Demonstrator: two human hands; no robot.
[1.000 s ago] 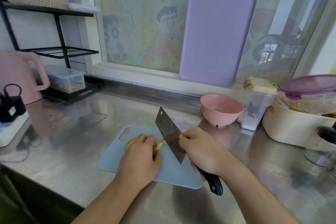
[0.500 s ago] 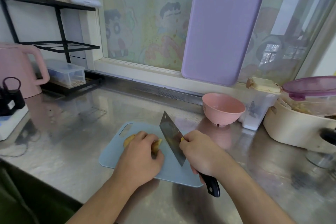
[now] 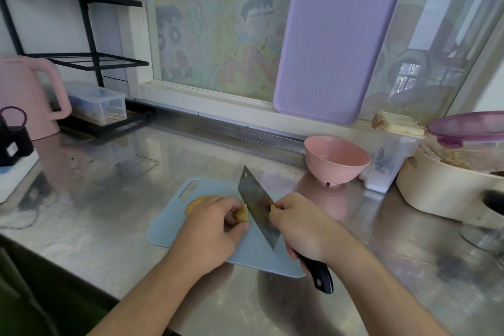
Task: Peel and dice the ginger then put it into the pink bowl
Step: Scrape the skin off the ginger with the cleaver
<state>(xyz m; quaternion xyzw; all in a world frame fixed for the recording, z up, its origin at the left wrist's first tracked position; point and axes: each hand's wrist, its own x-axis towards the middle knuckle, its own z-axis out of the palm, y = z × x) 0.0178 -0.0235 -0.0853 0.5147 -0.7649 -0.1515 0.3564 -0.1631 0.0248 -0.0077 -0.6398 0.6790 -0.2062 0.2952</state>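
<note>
- Steel bench: bare stretch left of the board; containers crowd the right edge.
- Blue cutting board: near the bench's front edge.
- Pink bowl: behind the board, to its right, apart from it.
- Right hand: fingers clenched around the cleaver, blade angled against the ginger.
- Left hand: arched, fingers curled, grasping the ginger on the board.

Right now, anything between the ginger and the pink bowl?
Only the cleaver, held by the right hand, stands right of the ginger on the blue board. Beyond it, bare steel counter up to the pink bowl.
</note>
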